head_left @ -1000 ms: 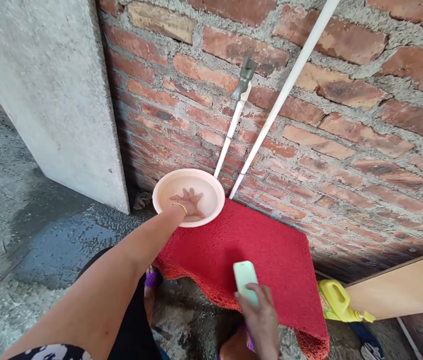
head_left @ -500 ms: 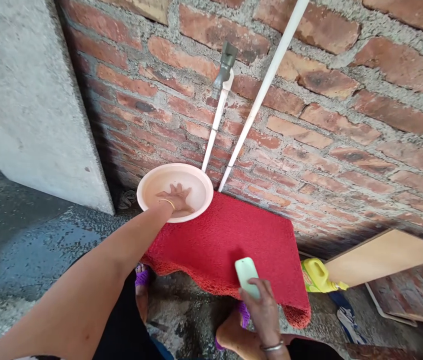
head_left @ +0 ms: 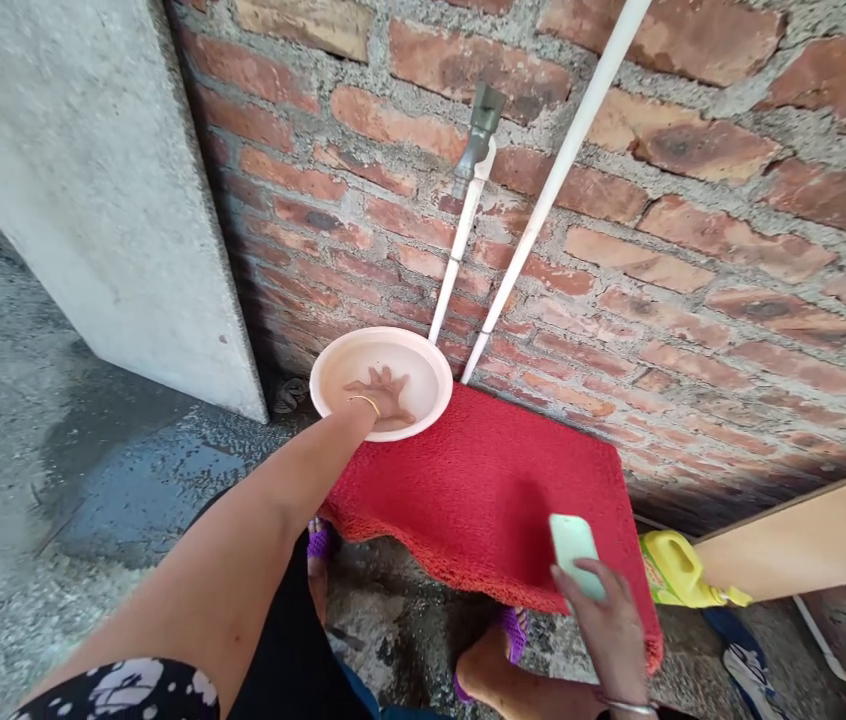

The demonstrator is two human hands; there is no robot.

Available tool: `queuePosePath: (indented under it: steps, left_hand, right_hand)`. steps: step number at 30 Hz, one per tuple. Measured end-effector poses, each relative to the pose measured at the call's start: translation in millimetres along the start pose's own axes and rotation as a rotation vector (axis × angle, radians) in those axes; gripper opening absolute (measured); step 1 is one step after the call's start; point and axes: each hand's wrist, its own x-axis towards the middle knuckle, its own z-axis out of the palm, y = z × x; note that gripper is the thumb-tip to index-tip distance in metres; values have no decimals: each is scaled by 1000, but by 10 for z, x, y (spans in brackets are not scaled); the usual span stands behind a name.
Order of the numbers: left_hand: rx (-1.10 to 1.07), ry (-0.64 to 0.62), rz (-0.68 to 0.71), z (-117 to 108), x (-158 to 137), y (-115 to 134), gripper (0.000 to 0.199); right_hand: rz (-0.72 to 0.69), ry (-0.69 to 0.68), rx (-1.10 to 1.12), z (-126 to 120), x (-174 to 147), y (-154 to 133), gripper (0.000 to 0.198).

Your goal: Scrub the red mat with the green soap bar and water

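My left hand (head_left: 385, 396) lies in the water of a pale pink basin (head_left: 441, 400), palm down with its fingers spread and nothing in them. The basin stands on the far left end of a red shaggy mat (head_left: 483, 480). Over the mat's right part, my right hand (head_left: 607, 620) grips a pale green scrub brush (head_left: 573, 542) by its near end. The brush has a small hole at its far end, and its underside is hidden. Its shadow falls on the mat.
A brick wall (head_left: 408, 235) rises behind, with a grey tap (head_left: 480, 130) and white pipes (head_left: 554, 195). A concrete slab (head_left: 130, 210) leans at left. To the right are a yellow jug (head_left: 682, 570) and a board (head_left: 813, 540). The floor (head_left: 153, 490) is wet.
The view has shifted, so the scene sits further right. My right hand has carried the brush rightward over the mat. My left hand stays spread in the basin.
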Motion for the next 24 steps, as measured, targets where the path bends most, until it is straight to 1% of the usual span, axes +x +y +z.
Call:
queuePosePath:
  steps: [3, 5, 8, 10, 13, 16, 19, 22, 24]
  left_hand:
    - [14, -23, 5, -5, 7, -3, 115]
    - [26, -39, 2, 2, 29, -8, 117]
    - [28, -29, 3, 29, 71, -25, 118]
    - [-4, -9, 8, 48, 97, -40, 117]
    - [-51, 2, -1, 62, 116, -60, 119]
    - [-21, -5, 1, 55, 103, -66, 120]
    - [32, -22, 8, 44, 81, -64, 118]
    - [68, -41, -2, 48, 82, -71, 115]
    - [69, -34, 3, 63, 98, -83, 110]
  right_hand:
    - [-100, -170, 154, 421, 44, -735, 41]
    - [-168, -236, 197, 647, 94, -1165, 34]
    - [-221, -271, 145, 895, 189, -1657, 26]
    - [-234, -298, 82, 1016, 244, -1870, 23]
    - [-296, -330, -8, 1150, 280, -2036, 24]
    - [-367, -312, -74, 1230, 265, -2099, 31]
    - [-387, -306, -83, 1257, 251, -2118, 27]
    - [-347, -321, -58, 1208, 300, -2012, 23]
    - [-289, -301, -56, 1116, 376, -1811, 22]
